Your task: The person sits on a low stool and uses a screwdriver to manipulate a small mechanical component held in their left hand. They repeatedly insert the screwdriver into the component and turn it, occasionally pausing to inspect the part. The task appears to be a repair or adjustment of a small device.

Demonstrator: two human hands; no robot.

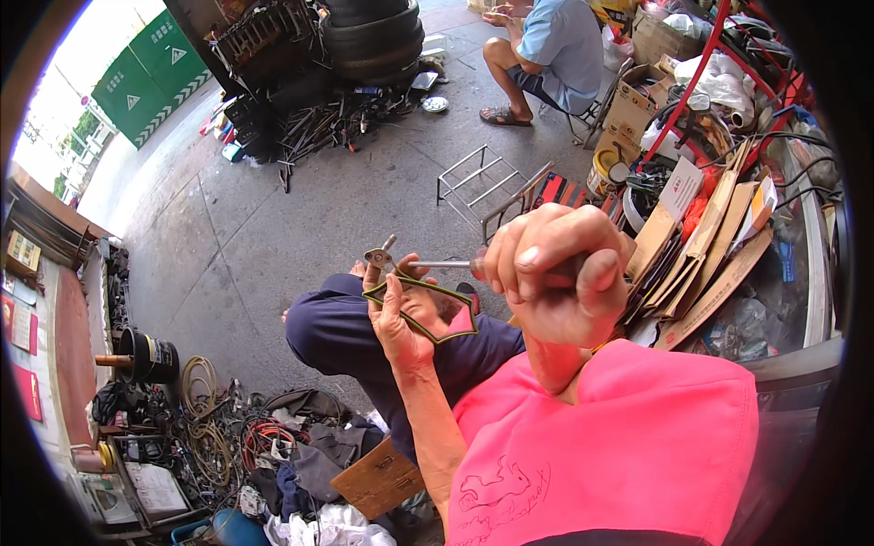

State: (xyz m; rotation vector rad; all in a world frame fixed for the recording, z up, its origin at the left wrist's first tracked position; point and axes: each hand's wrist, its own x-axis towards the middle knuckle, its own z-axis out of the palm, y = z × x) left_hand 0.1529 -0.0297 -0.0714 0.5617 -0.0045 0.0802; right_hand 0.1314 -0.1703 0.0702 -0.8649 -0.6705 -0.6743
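Note:
My left hand is closed around an angular mirror with a dark, green-edged rim, held above my lap. A metal mounting bracket with a short stem sits at the mirror's upper left end, beside my left fingertips. In the fist of my right hand is a screwdriver; its reddish handle is mostly covered by my fingers. The steel shaft points left toward the bracket, and its tip lies at or close to it; whether they touch I cannot tell.
A metal stool frame stands ahead. Beyond it a person in a light blue shirt sits. Flattened cardboard leans at right. Stacked tyres and loose tools lie far left; cables and cloths pile up near left.

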